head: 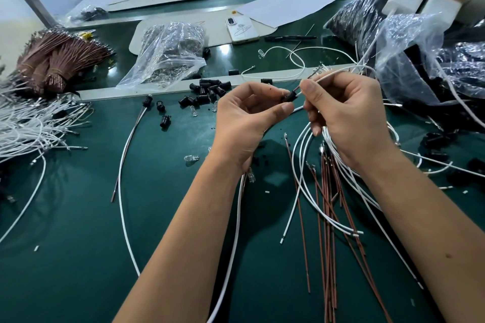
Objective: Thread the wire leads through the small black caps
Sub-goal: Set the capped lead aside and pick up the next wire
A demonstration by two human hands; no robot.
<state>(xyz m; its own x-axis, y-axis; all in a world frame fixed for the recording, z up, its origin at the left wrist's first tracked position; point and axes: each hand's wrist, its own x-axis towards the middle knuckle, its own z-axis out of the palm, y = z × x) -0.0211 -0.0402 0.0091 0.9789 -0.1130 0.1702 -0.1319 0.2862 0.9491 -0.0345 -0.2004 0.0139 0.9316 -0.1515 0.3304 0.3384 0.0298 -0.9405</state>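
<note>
while the green counter (pixel 78 217) lies spread under both forearms, a clear bag (pixel 168 52) and a heap of loose black caps (pixel 210 90) sit beyond the fingers, and white and brown leads (pixel 325 191) fan out below the right hand (pixel 349 118). the left hand (pixel 244 118) pinches one small black cap (pixel 288 97) between thumb and forefinger, its other fingers loosely curled. right fingers (pixel 309 89) pinch a white wire lead (pixel 338 74) just beside the cap, its tip touching the cap's end.
</note>
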